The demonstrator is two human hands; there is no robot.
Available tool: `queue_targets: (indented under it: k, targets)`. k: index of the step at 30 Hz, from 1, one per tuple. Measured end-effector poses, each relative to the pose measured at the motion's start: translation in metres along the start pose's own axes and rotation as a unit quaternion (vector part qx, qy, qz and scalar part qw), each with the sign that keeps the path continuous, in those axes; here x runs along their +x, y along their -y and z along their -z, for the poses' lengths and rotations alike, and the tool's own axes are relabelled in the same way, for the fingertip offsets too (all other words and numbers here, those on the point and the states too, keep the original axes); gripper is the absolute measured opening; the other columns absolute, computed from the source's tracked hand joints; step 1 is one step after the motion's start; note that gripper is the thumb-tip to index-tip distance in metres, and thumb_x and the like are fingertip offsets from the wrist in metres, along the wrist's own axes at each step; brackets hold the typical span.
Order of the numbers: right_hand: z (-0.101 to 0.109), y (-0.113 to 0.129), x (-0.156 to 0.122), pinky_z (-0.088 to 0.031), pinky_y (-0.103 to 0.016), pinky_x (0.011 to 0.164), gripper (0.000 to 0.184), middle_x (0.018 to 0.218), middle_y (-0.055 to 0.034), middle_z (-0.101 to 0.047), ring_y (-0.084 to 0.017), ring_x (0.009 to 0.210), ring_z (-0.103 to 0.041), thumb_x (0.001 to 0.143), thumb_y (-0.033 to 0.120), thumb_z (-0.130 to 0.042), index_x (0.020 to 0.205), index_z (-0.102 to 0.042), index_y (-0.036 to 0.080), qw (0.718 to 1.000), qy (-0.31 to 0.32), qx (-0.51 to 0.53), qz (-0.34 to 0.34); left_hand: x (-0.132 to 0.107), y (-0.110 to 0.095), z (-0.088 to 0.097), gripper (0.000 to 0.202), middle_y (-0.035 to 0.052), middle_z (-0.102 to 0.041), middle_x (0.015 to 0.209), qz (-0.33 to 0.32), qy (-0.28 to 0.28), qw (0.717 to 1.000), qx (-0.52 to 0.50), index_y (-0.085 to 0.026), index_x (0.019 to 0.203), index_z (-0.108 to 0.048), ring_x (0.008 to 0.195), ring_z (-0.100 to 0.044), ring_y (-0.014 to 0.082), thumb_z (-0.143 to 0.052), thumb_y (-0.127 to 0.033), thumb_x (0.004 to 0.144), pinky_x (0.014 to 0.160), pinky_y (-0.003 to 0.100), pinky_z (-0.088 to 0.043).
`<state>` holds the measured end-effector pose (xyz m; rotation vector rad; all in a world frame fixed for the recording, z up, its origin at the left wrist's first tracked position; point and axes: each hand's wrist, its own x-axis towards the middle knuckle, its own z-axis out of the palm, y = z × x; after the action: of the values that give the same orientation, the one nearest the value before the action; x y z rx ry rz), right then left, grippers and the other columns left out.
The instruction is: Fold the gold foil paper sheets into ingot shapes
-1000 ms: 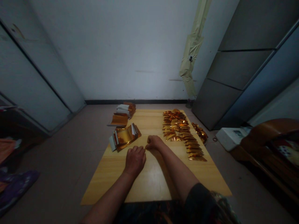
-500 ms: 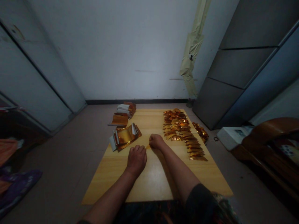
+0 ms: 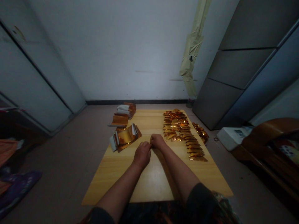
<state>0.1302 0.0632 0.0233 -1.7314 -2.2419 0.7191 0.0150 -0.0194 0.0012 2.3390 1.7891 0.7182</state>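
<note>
My left hand [image 3: 142,155] and my right hand [image 3: 158,141] meet over the middle of the wooden table [image 3: 154,183], fingers curled in and fingertips together. Half a second ago a small piece of gold foil paper showed between them; the fingers now hide it. Left of my hands lies a loose stack of gold foil paper sheets [image 3: 125,137] with pale backs. On the right, folded gold foil pieces [image 3: 176,124] overlap in rows, one row [image 3: 195,147] reaching nearer to me.
More foil sheets [image 3: 126,110] lie at the table's far left corner. Beyond the right edge is a heap of folded foil [image 3: 201,132]. A grey fridge [image 3: 224,71], a white box [image 3: 230,137] and a wooden chair [image 3: 263,137] stand to the right. A white wall [image 3: 116,56] is behind.
My left hand has moved right and slightly forward, up against my right hand. The foil piece between them has gone out of sight. My right hand has barely moved.
</note>
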Motion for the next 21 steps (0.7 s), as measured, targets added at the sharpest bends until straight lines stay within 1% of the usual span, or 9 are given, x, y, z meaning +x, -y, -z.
queue_targets:
  k: [3, 6, 9, 11, 13, 16, 18, 21]
  targets:
    - [0.003, 0.000, -0.005, -0.034, -0.019, 0.062, 0.019, 0.087, -0.0040, -0.072, -0.013, 0.080, -0.061, 0.074, 0.009, -0.059, 0.085, -0.071, 0.018, 0.999, -0.024, -0.007, -0.020, 0.004, -0.003, 0.003, 0.025, 0.0062, -0.060, 0.091, 0.010, 0.015, 0.999, 0.026, -0.020, 0.091, -0.066, 0.091, -0.052, 0.0205, -0.046, -0.008, 0.084, 0.081, 0.032, -0.045]
    - [0.006, -0.003, -0.014, -0.034, -0.021, 0.063, 0.020, 0.090, -0.0066, -0.072, -0.015, 0.082, -0.062, 0.077, 0.010, -0.056, 0.089, -0.070, 0.017, 0.998, -0.048, -0.017, -0.049, 0.009, -0.006, 0.005, 0.028, 0.0062, -0.060, 0.093, 0.017, 0.038, 0.998, 0.056, -0.023, 0.099, -0.067, 0.092, -0.052, 0.0207, -0.045, -0.011, 0.086, 0.079, 0.032, -0.044]
    - [0.009, -0.007, -0.023, -0.034, -0.022, 0.060, 0.016, 0.089, -0.0092, -0.072, -0.017, 0.080, -0.064, 0.078, 0.017, -0.059, 0.089, -0.070, 0.016, 0.994, -0.060, -0.028, -0.088, 0.013, -0.006, 0.004, 0.028, 0.0060, -0.059, 0.092, 0.015, 0.055, 0.996, 0.068, -0.025, 0.101, -0.068, 0.091, -0.052, 0.0207, -0.044, -0.017, 0.089, 0.076, 0.031, -0.044]
    - [0.010, -0.009, -0.026, -0.036, -0.023, 0.060, 0.015, 0.090, -0.0107, -0.073, -0.019, 0.081, -0.065, 0.078, 0.023, -0.062, 0.088, -0.071, 0.016, 0.991, -0.063, -0.036, -0.115, 0.014, -0.006, 0.003, 0.029, 0.0061, -0.059, 0.092, 0.012, 0.056, 0.996, 0.067, -0.026, 0.104, -0.068, 0.091, -0.052, 0.0208, -0.043, -0.019, 0.090, 0.075, 0.031, -0.044]
    - [0.009, -0.011, -0.026, -0.038, -0.023, 0.060, 0.019, 0.092, -0.0123, -0.073, -0.021, 0.085, -0.067, 0.078, 0.028, -0.063, 0.090, -0.072, 0.016, 0.989, -0.058, -0.043, -0.131, 0.015, -0.006, 0.003, 0.031, 0.0060, -0.059, 0.093, 0.008, 0.054, 0.996, 0.068, -0.027, 0.107, -0.067, 0.091, -0.052, 0.0209, -0.044, -0.018, 0.089, 0.075, 0.031, -0.043]
    - [0.008, -0.014, -0.021, -0.041, -0.024, 0.063, 0.027, 0.097, -0.0153, -0.073, -0.023, 0.090, -0.068, 0.079, 0.031, -0.064, 0.097, -0.072, 0.014, 0.989, -0.035, -0.052, -0.136, 0.016, -0.009, 0.004, 0.031, 0.0066, -0.060, 0.093, 0.009, 0.059, 0.994, 0.086, -0.026, 0.109, -0.066, 0.090, -0.053, 0.0215, -0.043, -0.019, 0.090, 0.073, 0.032, -0.043]
    - [0.007, -0.016, -0.016, -0.043, -0.024, 0.064, 0.030, 0.099, -0.0172, -0.072, -0.025, 0.093, -0.068, 0.078, 0.031, -0.064, 0.099, -0.073, 0.012, 0.989, -0.021, -0.056, -0.135, 0.016, -0.013, 0.004, 0.031, 0.0076, -0.060, 0.093, 0.011, 0.066, 0.992, 0.109, -0.024, 0.111, -0.065, 0.089, -0.053, 0.0221, -0.041, -0.020, 0.092, 0.071, 0.032, -0.042]
    - [0.008, -0.019, -0.010, -0.044, -0.025, 0.065, 0.027, 0.100, -0.0183, -0.072, -0.027, 0.094, -0.068, 0.077, 0.026, -0.065, 0.097, -0.074, 0.011, 0.990, -0.007, -0.057, -0.131, 0.017, -0.018, 0.003, 0.033, 0.0088, -0.061, 0.095, 0.008, 0.076, 0.986, 0.145, -0.022, 0.115, -0.063, 0.090, -0.054, 0.0235, -0.037, -0.019, 0.094, 0.070, 0.033, -0.041]
